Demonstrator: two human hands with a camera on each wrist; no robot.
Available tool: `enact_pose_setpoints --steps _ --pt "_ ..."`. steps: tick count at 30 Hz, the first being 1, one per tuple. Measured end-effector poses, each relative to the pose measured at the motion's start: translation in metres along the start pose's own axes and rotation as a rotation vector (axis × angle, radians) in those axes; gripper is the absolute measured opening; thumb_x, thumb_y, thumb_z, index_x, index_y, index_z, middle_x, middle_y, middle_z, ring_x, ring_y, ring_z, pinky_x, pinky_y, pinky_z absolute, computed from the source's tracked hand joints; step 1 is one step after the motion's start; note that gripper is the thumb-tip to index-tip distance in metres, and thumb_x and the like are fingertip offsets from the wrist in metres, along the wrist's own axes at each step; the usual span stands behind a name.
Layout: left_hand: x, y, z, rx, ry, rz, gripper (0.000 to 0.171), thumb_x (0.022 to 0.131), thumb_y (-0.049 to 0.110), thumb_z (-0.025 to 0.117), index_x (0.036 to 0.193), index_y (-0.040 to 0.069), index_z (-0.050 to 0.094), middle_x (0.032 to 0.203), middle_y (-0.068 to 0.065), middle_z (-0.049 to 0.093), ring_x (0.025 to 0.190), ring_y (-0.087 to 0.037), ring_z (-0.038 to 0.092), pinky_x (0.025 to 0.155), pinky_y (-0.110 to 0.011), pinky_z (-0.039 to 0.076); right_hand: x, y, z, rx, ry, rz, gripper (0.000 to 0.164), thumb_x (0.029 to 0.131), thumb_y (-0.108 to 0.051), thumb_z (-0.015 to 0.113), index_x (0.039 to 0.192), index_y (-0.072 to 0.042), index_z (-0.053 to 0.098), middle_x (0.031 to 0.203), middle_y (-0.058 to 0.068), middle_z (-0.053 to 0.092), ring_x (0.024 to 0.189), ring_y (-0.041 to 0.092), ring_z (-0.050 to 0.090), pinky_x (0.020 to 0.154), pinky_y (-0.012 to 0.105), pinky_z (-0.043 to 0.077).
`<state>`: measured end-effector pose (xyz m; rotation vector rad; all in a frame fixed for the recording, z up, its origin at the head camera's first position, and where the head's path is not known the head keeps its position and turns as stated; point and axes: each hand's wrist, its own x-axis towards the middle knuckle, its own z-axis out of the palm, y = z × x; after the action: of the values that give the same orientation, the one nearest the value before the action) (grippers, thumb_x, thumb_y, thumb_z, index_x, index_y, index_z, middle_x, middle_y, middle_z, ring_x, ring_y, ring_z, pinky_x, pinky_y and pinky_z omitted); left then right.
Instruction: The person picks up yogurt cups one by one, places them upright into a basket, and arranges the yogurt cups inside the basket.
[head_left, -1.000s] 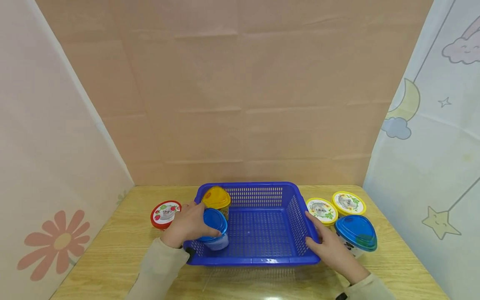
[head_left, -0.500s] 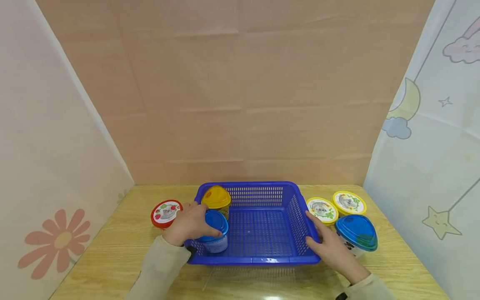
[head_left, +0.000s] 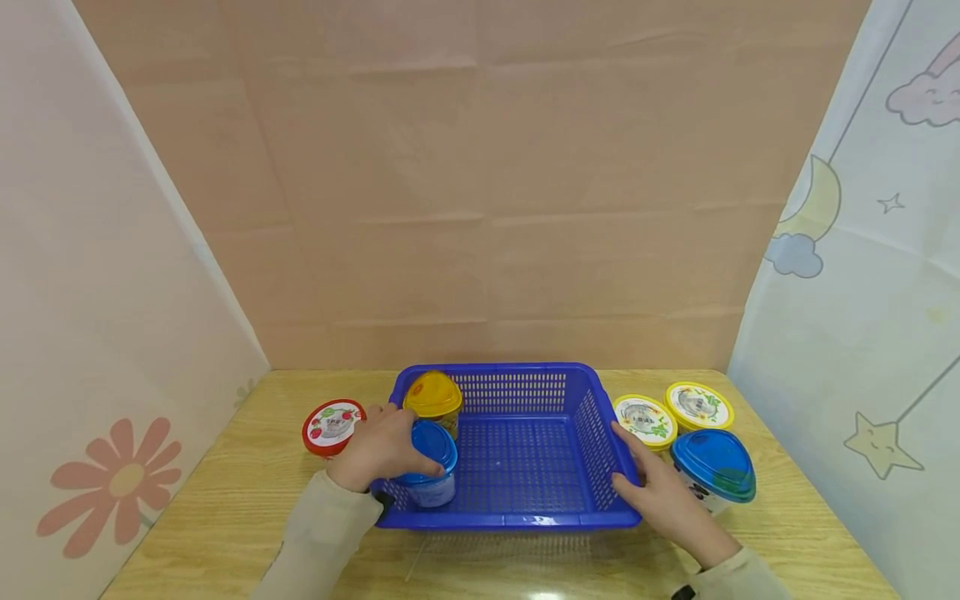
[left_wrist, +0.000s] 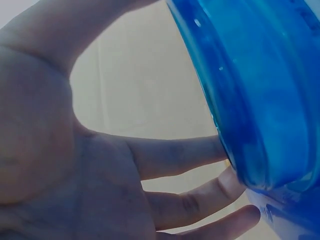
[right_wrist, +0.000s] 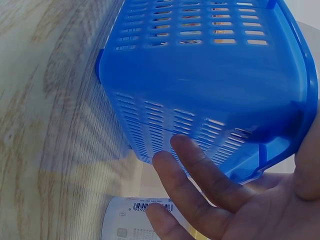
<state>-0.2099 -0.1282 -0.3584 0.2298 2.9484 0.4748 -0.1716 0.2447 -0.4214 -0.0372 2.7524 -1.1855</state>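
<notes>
In the head view my left hand (head_left: 384, 448) grips a small tub with a blue lid (head_left: 437, 454) inside the blue plastic basket (head_left: 517, 521), at its front left. The left wrist view shows fingers touching the edge of that lid (left_wrist: 265, 100); the thumb's tip is out of frame. Just behind this tub, also in the basket, stands a tub with an orange-yellow lid (head_left: 432, 394). With thumb and index finger my right hand (head_left: 663, 497) holds the rim at the basket's right side. Its other fingers spread beside the outer wall (right_wrist: 195, 70) in the right wrist view.
A red-lidded tub (head_left: 332, 427) stands left of the basket, partly behind my left hand. To the right are two yellow-lidded tubs (head_left: 643, 421) and a larger blue-lidded tub (head_left: 714, 465). A brown backdrop (head_left: 480, 250) and patterned side sheets (head_left: 862, 333) surround the wooden table (head_left: 247, 517).
My left hand and the blue-lidded tub have shifted very slightly right and toward the front. The right hand and the basket look nearly still.
</notes>
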Motion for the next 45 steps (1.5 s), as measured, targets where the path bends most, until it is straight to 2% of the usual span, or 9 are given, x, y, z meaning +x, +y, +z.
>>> enact_pose_setpoints --steps 11,18,32,38,45 --pt "-0.0017 -0.0004 -0.0004 -0.022 0.002 0.029 0.096 0.062 0.050 0.092 0.135 -0.002 0.056 0.126 -0.022 0.059 0.112 -0.038 0.049 0.096 -0.061 0.047 0.0008 0.0006 -0.0001 0.011 -0.005 0.003 0.075 0.096 -0.024 0.062 0.160 -0.016 0.022 0.147 0.033 0.043 0.123 0.046 0.057 0.089 0.056 0.055" --pt "-0.0019 -0.0022 -0.0020 -0.034 -0.016 0.039 0.089 0.062 0.046 0.094 0.129 0.000 0.061 0.117 -0.017 0.062 0.106 -0.034 0.051 0.092 -0.058 0.050 0.0005 0.0010 0.0000 0.015 -0.009 0.002 0.075 0.097 -0.023 0.061 0.160 -0.015 0.021 0.149 0.033 0.041 0.125 0.045 0.055 0.091 0.056 0.054" --pt "-0.0034 -0.0023 -0.0043 -0.031 0.002 0.027 0.082 0.063 0.049 0.092 0.120 -0.002 0.065 0.110 -0.015 0.065 0.102 -0.034 0.054 0.087 -0.056 0.052 0.0010 0.0010 -0.0009 0.010 -0.013 0.005 0.075 0.097 -0.024 0.061 0.160 -0.016 0.021 0.150 0.032 0.040 0.127 0.046 0.053 0.093 0.057 0.053" --pt "-0.0047 -0.0014 -0.0057 -0.013 -0.004 0.028 0.083 0.064 0.049 0.091 0.122 -0.003 0.064 0.112 -0.016 0.065 0.103 -0.034 0.054 0.089 -0.057 0.052 0.0003 0.0003 -0.0013 0.017 -0.015 0.004 0.075 0.097 -0.023 0.061 0.160 -0.015 0.021 0.150 0.032 0.040 0.126 0.046 0.054 0.092 0.057 0.053" --pt "-0.0064 -0.0013 -0.0078 -0.018 -0.014 0.026 0.077 0.063 0.047 0.092 0.117 -0.001 0.065 0.105 -0.014 0.064 0.100 -0.033 0.053 0.085 -0.056 0.053 -0.0003 -0.0006 -0.0011 0.014 -0.011 -0.003 0.075 0.097 -0.023 0.061 0.160 -0.015 0.021 0.149 0.033 0.041 0.126 0.047 0.055 0.091 0.056 0.054"
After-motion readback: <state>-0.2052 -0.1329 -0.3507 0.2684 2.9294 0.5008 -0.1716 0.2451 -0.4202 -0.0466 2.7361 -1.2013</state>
